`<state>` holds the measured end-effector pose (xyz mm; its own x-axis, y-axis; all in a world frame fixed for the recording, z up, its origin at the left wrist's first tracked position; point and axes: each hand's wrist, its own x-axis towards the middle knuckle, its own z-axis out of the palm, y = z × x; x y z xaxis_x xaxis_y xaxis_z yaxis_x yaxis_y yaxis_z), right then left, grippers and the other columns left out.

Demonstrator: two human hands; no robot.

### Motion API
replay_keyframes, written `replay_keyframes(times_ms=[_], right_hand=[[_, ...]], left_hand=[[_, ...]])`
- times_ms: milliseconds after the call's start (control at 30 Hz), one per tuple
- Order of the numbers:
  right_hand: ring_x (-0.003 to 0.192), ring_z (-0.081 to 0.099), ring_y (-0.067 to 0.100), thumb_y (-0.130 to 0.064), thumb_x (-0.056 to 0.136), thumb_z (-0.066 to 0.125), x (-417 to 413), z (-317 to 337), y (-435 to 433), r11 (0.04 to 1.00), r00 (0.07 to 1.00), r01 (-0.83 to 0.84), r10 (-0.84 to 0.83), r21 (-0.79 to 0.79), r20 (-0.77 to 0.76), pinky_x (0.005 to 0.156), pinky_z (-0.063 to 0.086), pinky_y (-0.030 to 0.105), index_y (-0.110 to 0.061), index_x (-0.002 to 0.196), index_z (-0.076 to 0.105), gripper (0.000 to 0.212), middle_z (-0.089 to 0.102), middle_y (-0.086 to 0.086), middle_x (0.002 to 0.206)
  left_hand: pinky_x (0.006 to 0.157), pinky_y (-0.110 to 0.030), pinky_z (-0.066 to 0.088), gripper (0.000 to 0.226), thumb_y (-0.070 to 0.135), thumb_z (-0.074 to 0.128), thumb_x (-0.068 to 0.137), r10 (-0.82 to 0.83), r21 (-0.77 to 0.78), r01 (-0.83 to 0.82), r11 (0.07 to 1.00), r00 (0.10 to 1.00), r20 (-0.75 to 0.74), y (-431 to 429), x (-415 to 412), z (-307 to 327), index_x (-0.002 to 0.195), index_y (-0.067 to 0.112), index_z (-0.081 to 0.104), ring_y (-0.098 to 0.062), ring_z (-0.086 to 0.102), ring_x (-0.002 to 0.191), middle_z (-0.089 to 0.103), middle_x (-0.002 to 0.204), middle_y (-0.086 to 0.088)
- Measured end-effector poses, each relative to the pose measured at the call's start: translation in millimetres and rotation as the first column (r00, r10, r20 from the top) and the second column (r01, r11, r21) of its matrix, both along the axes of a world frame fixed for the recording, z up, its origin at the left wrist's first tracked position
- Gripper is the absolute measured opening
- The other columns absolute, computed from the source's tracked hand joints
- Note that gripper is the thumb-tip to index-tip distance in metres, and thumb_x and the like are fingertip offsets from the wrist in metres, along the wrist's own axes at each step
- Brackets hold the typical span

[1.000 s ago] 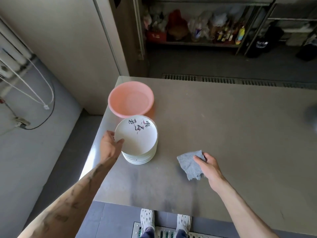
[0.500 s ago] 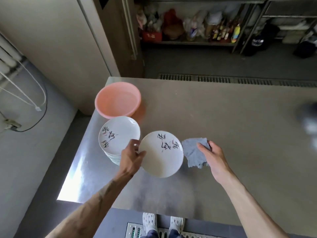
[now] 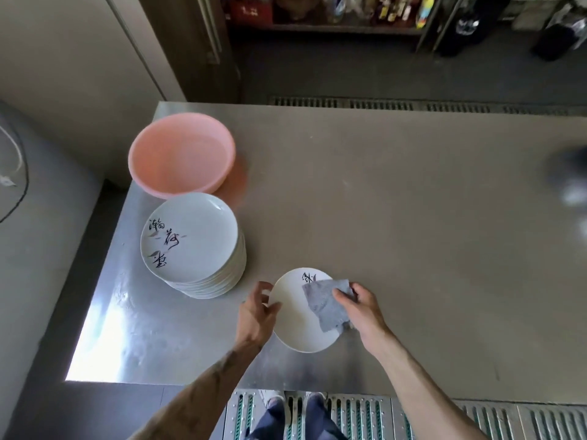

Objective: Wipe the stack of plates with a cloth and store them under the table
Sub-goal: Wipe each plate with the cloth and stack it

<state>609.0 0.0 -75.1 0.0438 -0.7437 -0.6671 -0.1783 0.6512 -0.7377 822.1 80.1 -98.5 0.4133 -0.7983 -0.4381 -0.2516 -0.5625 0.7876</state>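
Observation:
A stack of white plates [image 3: 193, 242] with black brush lettering stands near the left edge of the steel table [image 3: 413, 217]. One single white plate [image 3: 293, 319] is held in front of me, near the table's front edge. My left hand [image 3: 255, 315] grips its left rim with thumb on top. My right hand [image 3: 360, 308] holds a grey cloth [image 3: 324, 301] pressed on the plate's right half, covering part of its lettering.
A pink plastic basin [image 3: 181, 154] sits behind the stack at the table's far left corner. A blurred dark object [image 3: 568, 176] lies at the right edge. A metal floor grate [image 3: 349, 414] and my feet are below the table's front edge.
My left hand lifted the top plate off the stack and brought it right and toward me. My right hand picked up the cloth and laid it on that plate.

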Motion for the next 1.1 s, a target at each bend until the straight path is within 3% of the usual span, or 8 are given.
replay_keyframes(times_ms=[167,300,433,567,700,833,1000,1100], right_hand=[[0.099,0.063,0.017,-0.019,0.084,0.079,1,-15,15,0.949,0.873,-0.157,0.005,-0.272,-0.488,0.078,0.046,0.023,-0.02,0.115,0.054,0.039,0.066,0.003,0.113],[0.105,0.053,0.029,-0.024,0.078,0.081,6,-16,30,0.611,0.517,-0.69,0.042,-0.388,-0.855,0.089,0.042,0.04,-0.021,0.121,0.063,0.046,0.057,0.004,0.118],[0.112,0.055,0.027,-0.028,0.083,0.081,10,-30,30,0.503,0.406,-0.823,0.198,-0.263,-0.892,0.097,0.049,0.038,-0.018,0.133,0.064,0.055,0.058,0.002,0.128],[0.111,0.056,0.027,-0.028,0.083,0.081,33,-47,26,0.465,0.401,-0.839,0.177,-0.283,-0.899,0.097,0.052,0.039,-0.016,0.132,0.065,0.053,0.059,0.003,0.129],[0.123,0.051,0.027,-0.041,0.097,0.059,53,-60,25,0.302,0.377,-0.905,0.241,-0.3,-0.894,0.107,0.044,0.039,-0.02,0.143,0.056,0.05,0.051,0.005,0.143],[0.116,0.052,0.029,-0.039,0.095,0.06,41,-66,18,0.4,0.417,-0.85,0.112,-0.344,-0.902,0.101,0.048,0.04,-0.017,0.139,0.059,0.049,0.052,0.008,0.138],[0.118,0.052,0.029,-0.043,0.098,0.054,42,-68,20,0.3,0.389,-0.896,0.169,-0.328,-0.906,0.103,0.047,0.041,-0.019,0.141,0.058,0.049,0.053,0.009,0.139],[0.118,0.052,0.028,-0.039,0.098,0.058,31,-62,7,0.366,0.359,-0.883,0.121,-0.294,-0.926,0.101,0.048,0.039,-0.015,0.14,0.058,0.049,0.054,0.009,0.139]], left_hand=[[0.058,-0.02,0.056,0.037,0.002,0.069,0.091,-0.075,-0.022,0.076,0.997,0.996,0.044,7,3,-17,0.113,0.027,0.052,-0.023,0.067,0.074,0.07,0.096,0.002],[0.095,-0.034,0.045,0.067,0.033,0.074,0.087,-0.319,-0.016,0.344,0.939,0.887,0.335,21,5,-24,0.147,0.024,0.046,-0.022,0.053,0.112,0.054,0.135,-0.001],[0.116,-0.041,0.028,0.096,0.073,0.062,0.081,-0.471,-0.009,0.565,0.825,0.696,0.543,27,14,-30,0.157,0.019,0.04,-0.025,0.035,0.144,0.036,0.162,-0.004],[0.125,-0.041,0.021,0.116,0.082,0.067,0.075,-0.492,0.002,0.583,0.812,0.683,0.54,26,19,-39,0.161,0.013,0.031,-0.019,0.027,0.154,0.026,0.168,0.0],[0.125,-0.045,0.022,0.12,0.091,0.055,0.076,-0.507,0.01,0.62,0.785,0.632,0.586,26,24,-42,0.163,0.014,0.026,-0.019,0.027,0.155,0.023,0.169,-0.001],[0.127,-0.045,0.016,0.12,0.092,0.056,0.075,-0.47,-0.003,0.59,0.808,0.648,0.599,22,23,-48,0.163,0.017,0.025,-0.017,0.022,0.156,0.02,0.17,0.003],[0.128,-0.048,0.015,0.118,0.092,0.055,0.077,-0.425,-0.025,0.568,0.823,0.643,0.637,19,20,-56,0.163,0.017,0.025,-0.016,0.018,0.157,0.022,0.17,0.004],[0.128,-0.05,0.008,0.119,0.094,0.052,0.075,-0.39,-0.015,0.529,0.848,0.643,0.659,16,21,-58,0.164,0.02,0.023,-0.018,0.016,0.158,0.02,0.171,0.002]])
